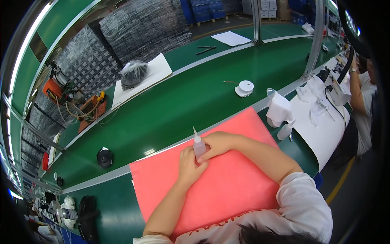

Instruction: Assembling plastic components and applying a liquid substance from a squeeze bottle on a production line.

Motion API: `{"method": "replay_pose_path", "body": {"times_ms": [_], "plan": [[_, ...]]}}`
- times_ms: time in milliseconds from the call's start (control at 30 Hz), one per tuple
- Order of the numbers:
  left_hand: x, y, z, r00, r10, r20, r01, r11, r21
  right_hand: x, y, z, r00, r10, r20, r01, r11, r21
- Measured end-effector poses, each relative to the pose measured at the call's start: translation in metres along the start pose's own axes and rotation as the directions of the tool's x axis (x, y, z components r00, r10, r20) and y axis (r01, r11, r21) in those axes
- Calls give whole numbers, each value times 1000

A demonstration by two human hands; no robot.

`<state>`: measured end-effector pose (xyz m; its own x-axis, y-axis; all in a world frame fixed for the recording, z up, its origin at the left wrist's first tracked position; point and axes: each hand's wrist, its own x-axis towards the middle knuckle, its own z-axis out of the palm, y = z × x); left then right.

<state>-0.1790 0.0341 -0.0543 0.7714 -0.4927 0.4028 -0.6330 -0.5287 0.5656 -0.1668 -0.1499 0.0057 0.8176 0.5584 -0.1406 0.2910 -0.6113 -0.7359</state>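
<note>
A small squeeze bottle (pixel 199 148) with a translucent body and a pointed nozzle stands nearly upright between my two hands, over a pink sheet (pixel 227 183). My right hand (pixel 218 144) closes round its right side, with the thumb across the lower front. Against the left side of the bottle lies my left hand (pixel 190 166), its fingers curled and its thumb below the base. Part of the bottle's lower end is hidden by my fingers.
Beyond the pink sheet runs a green conveyor belt (pixel 170 110) carrying a white round part (pixel 245 87) and a black round part (pixel 105 157). To the right are another squeeze bottle (pixel 285 131), a white cloth (pixel 279 107) and a co-worker's arm (pixel 357 93). A black pouch (pixel 88 215) lies left.
</note>
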Motion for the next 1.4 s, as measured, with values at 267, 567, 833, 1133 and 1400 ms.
{"method": "replay_pose_path", "body": {"times_ms": [267,567,833,1133,1400], "plan": [[3,1,-3,1000,0,-2,0,998,-57,5,1,13,982,-68,-178,83,994,77],[-1,-5,0,999,-29,-27,25,993,-117,6,1,14,970,-80,-228,94,994,50],[0,-6,0,999,-33,-19,31,994,-108,6,7,14,971,-106,-214,125,989,79],[3,-1,-3,1000,-3,-30,0,992,-122,4,6,13,975,-111,-194,123,991,49],[2,-2,-2,999,-26,-20,23,989,-147,8,10,15,967,-131,-220,148,987,64]]}}
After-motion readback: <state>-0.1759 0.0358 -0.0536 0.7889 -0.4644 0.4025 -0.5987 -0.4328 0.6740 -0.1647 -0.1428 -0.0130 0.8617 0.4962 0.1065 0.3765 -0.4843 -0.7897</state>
